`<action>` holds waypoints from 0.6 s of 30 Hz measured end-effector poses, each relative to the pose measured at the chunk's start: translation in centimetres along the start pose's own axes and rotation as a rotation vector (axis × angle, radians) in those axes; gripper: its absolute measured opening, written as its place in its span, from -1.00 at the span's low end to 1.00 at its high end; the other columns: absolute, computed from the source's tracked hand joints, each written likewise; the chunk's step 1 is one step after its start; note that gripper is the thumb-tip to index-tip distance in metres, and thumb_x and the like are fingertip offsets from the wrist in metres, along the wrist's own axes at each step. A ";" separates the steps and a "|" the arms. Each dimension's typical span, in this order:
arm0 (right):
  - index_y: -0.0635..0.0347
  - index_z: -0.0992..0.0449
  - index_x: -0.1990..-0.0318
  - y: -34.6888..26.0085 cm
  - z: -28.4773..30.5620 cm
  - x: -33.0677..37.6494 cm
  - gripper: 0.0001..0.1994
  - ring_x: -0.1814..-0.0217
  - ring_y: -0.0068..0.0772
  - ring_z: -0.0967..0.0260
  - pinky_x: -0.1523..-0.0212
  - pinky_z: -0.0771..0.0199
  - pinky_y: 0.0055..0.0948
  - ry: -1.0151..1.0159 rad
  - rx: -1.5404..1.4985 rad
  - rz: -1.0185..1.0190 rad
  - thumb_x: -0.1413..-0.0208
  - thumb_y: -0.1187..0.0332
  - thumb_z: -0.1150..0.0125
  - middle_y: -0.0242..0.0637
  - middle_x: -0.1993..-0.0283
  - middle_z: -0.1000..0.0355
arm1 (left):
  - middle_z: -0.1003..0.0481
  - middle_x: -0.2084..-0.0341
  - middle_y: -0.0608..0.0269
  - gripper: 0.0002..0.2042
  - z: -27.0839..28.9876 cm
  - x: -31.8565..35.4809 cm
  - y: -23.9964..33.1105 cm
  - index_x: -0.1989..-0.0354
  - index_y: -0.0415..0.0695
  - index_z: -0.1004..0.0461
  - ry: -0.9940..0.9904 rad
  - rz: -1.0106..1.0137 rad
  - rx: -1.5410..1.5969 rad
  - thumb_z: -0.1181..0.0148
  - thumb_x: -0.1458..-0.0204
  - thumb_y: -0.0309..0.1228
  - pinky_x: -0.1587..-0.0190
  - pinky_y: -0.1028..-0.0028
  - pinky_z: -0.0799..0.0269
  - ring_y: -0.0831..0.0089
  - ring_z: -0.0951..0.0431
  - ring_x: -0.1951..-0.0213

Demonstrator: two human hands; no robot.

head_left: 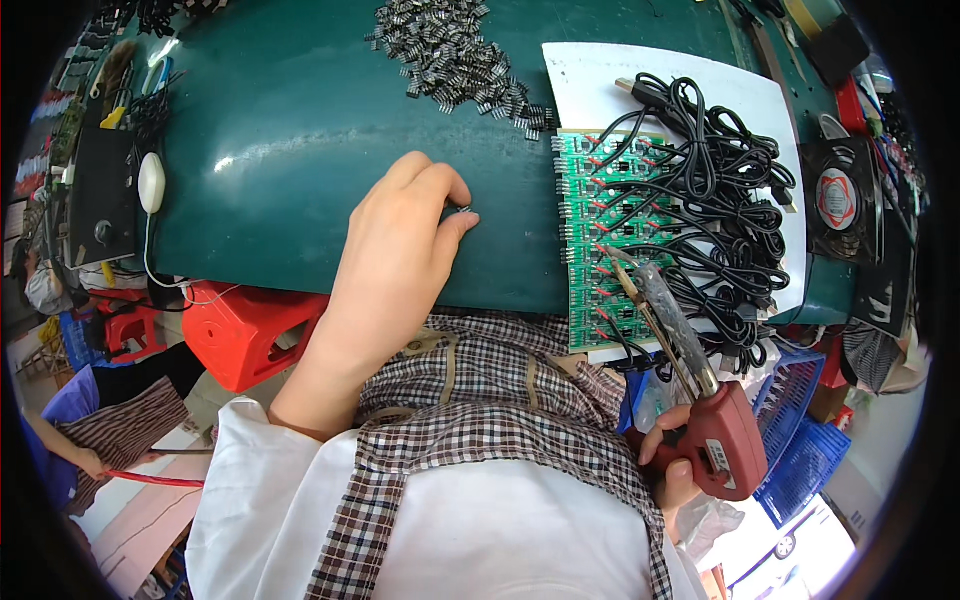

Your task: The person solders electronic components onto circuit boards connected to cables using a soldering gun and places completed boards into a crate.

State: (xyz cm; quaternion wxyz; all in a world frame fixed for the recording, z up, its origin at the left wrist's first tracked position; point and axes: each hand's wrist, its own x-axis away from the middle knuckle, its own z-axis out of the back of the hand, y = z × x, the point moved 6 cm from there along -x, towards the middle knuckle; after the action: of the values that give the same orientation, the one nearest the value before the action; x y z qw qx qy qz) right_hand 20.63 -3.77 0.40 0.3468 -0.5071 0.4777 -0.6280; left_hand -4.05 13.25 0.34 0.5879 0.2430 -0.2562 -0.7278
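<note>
My left hand (395,235) is closed in a pinch above the green table, thumb and forefinger on a tiny part with metal pins. This part (463,209), mostly hidden by the fingertips, looks like a pin header. In my right hand (672,460) is a red soldering gun (725,445), held by its handle. Its tip reaches over a panel of green circuit boards (590,280), near the middle rows. Black USB cables (735,235), bundled in loops, run from the boards. Several pin headers line the panel's left edge. Farther off lies a heap of black pin headers (440,55).
Under the boards lies a white sheet (590,85). A small fan (840,198) stands at the right, and a black box (103,195) with a knob at the left. Red stool (245,330) and blue baskets (800,460) are below the table; another person (110,420) is at lower left.
</note>
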 end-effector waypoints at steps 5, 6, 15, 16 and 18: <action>0.37 -0.27 0.14 0.1 0.0 0.0 -0.37 0.56 -0.52 -0.23 0.54 -0.08 -0.59 -0.024 -0.001 -0.011 0.16 -0.06 -0.19 -0.24 0.24 -0.31 | -0.39 0.54 0.09 -0.88 -0.1 0.0 0.3 0.42 -0.26 -0.38 0.014 -0.017 0.072 -0.14 0.17 -0.59 0.42 0.43 -0.35 0.25 -0.45 0.49; 0.37 -0.28 0.14 0.1 0.0 0.1 -0.37 0.56 -0.52 -0.23 0.54 -0.07 -0.59 -0.021 -0.014 -0.031 0.16 -0.07 -0.18 -0.24 0.24 -0.31 | -0.42 0.53 0.13 -0.88 -0.3 0.2 -0.2 0.41 -0.27 -0.40 -0.002 0.086 0.309 -0.15 0.17 -0.61 0.40 0.51 -0.38 0.37 -0.47 0.47; 0.44 -0.12 0.01 -0.2 0.2 0.3 -0.31 0.64 -0.51 -0.19 0.71 -0.15 -0.62 -0.015 -0.042 0.072 0.11 0.03 -0.22 -0.13 0.26 -0.29 | -0.47 0.45 0.16 -0.87 -4.1 2.5 1.1 0.37 -0.36 -0.41 -0.296 0.409 1.097 -0.14 0.14 -0.69 0.28 0.59 -0.46 0.53 -0.50 0.38; 0.46 -0.07 -0.03 -0.4 0.3 0.4 -0.28 0.68 -0.50 -0.17 0.77 -0.19 -0.63 -0.010 -0.045 0.108 0.10 0.06 -0.23 -0.07 0.28 -0.29 | -0.47 0.45 0.15 -0.88 -4.4 2.7 1.1 0.36 -0.36 -0.40 -0.306 0.457 1.124 -0.13 0.13 -0.68 0.27 0.58 -0.46 0.52 -0.50 0.37; 0.46 -0.07 -0.02 -0.3 0.4 0.5 -0.29 0.68 -0.51 -0.17 0.77 -0.18 -0.63 -0.004 -0.035 0.055 0.10 0.05 -0.23 -0.07 0.29 -0.29 | -0.48 0.45 0.15 -0.88 -4.5 2.8 1.3 0.36 -0.36 -0.40 -0.309 0.461 1.137 -0.11 0.11 -0.67 0.27 0.58 -0.46 0.51 -0.50 0.37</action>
State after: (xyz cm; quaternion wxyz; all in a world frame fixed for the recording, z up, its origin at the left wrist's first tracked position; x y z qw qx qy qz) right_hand 20.90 -4.21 0.79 0.3561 -0.5010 0.5017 -0.6087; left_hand -0.70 9.85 -2.38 0.4646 0.3484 -0.7306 -0.3593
